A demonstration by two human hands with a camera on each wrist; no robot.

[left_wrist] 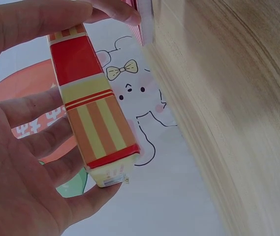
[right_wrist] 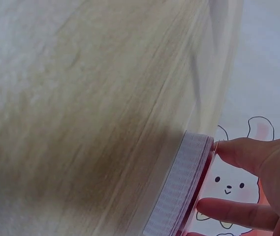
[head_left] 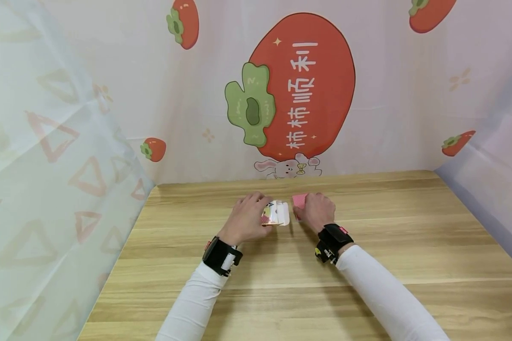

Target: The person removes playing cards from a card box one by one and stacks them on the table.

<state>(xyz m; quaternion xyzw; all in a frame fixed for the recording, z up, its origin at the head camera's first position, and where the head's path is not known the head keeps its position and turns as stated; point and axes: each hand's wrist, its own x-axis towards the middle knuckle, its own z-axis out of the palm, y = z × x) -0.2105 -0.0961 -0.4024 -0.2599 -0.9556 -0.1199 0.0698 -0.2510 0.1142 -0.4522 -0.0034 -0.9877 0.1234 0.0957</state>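
Note:
My left hand (head_left: 250, 214) holds a small playing-card box (head_left: 274, 213) above the table, its white flap open towards the right. In the left wrist view, thumb and fingers span the red, yellow and orange striped side of the box (left_wrist: 93, 108). To its right, my right hand (head_left: 317, 210) holds a deck of playing cards (head_left: 299, 200) with a pink-red back, low at the table. The right wrist view shows the white stacked edges of the deck (right_wrist: 181, 182), with fingertips (right_wrist: 209, 205) at its red face. My right palm hides part of the deck in the head view.
Both hands work near the back of a wooden table (head_left: 281, 293). Behind it hangs a pale curtain (head_left: 388, 94) printed with red fruit and a rabbit. Another fabric wall (head_left: 47, 189) stands along the left side. Each wrist wears a black strapped camera (head_left: 334, 238).

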